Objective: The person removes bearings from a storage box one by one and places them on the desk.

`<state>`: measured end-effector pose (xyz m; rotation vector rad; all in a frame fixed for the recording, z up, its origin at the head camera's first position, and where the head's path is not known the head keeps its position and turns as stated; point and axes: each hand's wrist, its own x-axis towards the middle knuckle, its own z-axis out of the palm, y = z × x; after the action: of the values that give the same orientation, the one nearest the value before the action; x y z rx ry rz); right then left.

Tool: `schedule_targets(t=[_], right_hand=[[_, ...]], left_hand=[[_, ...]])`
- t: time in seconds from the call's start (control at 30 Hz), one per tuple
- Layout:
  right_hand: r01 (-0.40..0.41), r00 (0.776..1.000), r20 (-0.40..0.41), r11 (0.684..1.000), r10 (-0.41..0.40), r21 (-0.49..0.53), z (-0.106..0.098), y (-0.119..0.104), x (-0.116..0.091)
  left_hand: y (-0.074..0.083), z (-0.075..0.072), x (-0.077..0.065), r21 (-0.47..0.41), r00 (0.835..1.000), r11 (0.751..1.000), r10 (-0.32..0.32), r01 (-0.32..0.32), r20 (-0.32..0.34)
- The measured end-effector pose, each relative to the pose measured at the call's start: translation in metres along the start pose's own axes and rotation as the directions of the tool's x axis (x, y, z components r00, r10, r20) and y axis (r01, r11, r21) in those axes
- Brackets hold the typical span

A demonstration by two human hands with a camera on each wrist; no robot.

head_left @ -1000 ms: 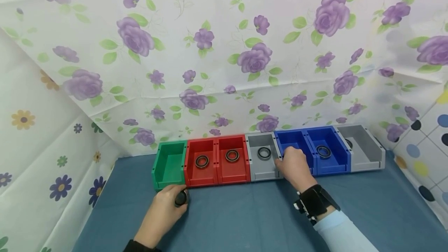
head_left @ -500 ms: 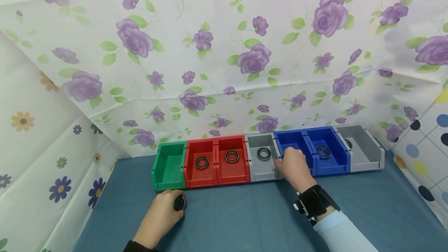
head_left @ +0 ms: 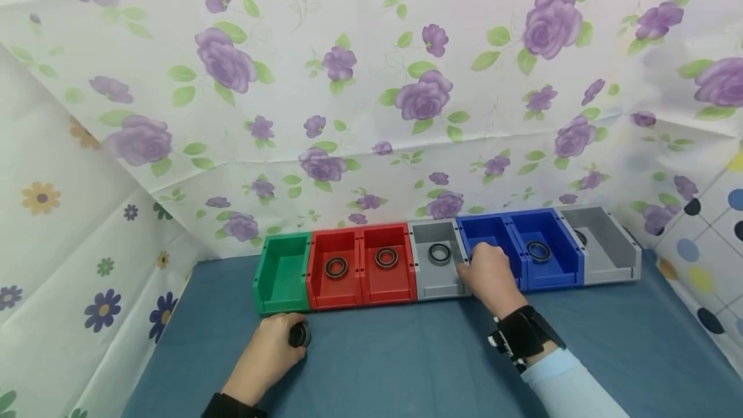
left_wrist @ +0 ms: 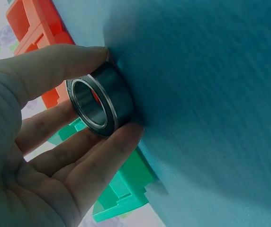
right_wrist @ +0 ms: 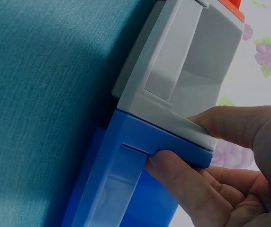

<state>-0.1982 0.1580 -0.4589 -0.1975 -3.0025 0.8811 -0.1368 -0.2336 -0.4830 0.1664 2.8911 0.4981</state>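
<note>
In the head view my left hand (head_left: 269,351) is just in front of the green bin (head_left: 283,306). It grips a dark ring-shaped bearing (left_wrist: 114,92) with a silvery rim, thumb on one side and fingers on the other. The left wrist view has this bearing on edge, close over the blue cloth. My right hand (head_left: 490,279) pinches the adjoining walls of the middle grey bin (head_left: 444,292) and the blue bin (right_wrist: 126,125) beside it. Its thumb (right_wrist: 230,123) lies on the grey side, its fingers on the blue side. Another bearing (head_left: 439,254) lies in that grey bin.
Two red bins (head_left: 335,302) each hold a bearing (head_left: 336,268), as does the right-hand blue bin (head_left: 554,282). A bearing (head_left: 581,238) shows partly in the far-right grey bin (head_left: 612,274). Flowered sheeting (head_left: 371,82) rises behind the row.
My left hand has drawn back slightly from the green bin's front edge, toward me and to the left, with the bearing in its grip. My right hand stays in place.
</note>
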Motion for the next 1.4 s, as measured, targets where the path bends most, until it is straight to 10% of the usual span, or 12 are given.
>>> schedule_targets(t=[0.97, 1.4], right_hand=[[-0.012, 1.000, 0.015, 1.000, 0.013, -0.014, -0.002, -0.003, 0.002], [-0.026, 0.999, 0.020, 1.000, 0.027, -0.017, 0.000, -0.001, 0.001]], left_hand=[[0.019, -0.018, -0.006, 0.057, 0.997, 0.998, 0.025, -0.021, -0.075], [0.045, -0.036, -0.001, 0.061, 0.911, 0.984, 0.176, -0.166, -0.374]])
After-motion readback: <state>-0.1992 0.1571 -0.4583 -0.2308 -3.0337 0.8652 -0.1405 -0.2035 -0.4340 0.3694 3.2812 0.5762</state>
